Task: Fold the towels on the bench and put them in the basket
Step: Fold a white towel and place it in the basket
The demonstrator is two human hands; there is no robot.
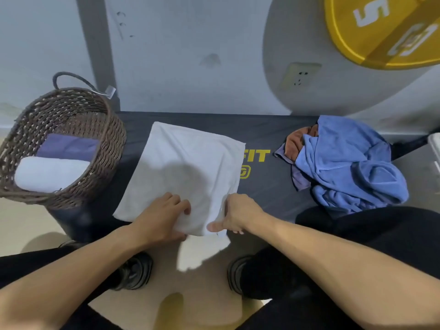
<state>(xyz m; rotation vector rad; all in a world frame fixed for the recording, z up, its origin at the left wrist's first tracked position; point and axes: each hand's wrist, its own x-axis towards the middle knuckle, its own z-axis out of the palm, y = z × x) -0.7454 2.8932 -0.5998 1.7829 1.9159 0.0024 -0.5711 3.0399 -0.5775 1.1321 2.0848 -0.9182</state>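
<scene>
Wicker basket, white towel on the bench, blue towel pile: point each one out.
wicker basket (112, 129): head view, on its woven right wall.
white towel (190, 153): head view, on its flat middle.
blue towel pile (345, 163): head view, on the crumpled top towel.

Both hands grip the white towel's near edge.

Dark bench w/ yellow lettering is running left-right along the wall. White towel is lying flat mid-bench, near edge hanging a bit over the front, partly covering the lettering. Wicker basket is sitting at bench's left end, just beside the towel. Crumpled pile is lying at right end: blue towel on top, orange & purple ones peeking out underneath, well apart from the white one.
</scene>
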